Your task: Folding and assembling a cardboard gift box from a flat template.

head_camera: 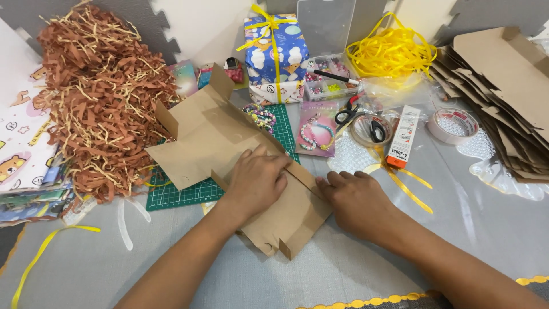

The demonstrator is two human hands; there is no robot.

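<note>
A flat brown cardboard box blank lies across a green cutting mat in the middle of the grey surface. My left hand presses palm-down on the blank's folded flap, fingers together. My right hand rests at the flap's right edge, with its fingertips touching the fold line. Neither hand grips anything; both push flat on the cardboard.
A heap of brown shredded paper fills the left. Behind stand a wrapped gift box, yellow ribbon, a bead organiser, scissors, tape rolls, a glue box. Stacked cardboard blanks lie right; patterned paper left.
</note>
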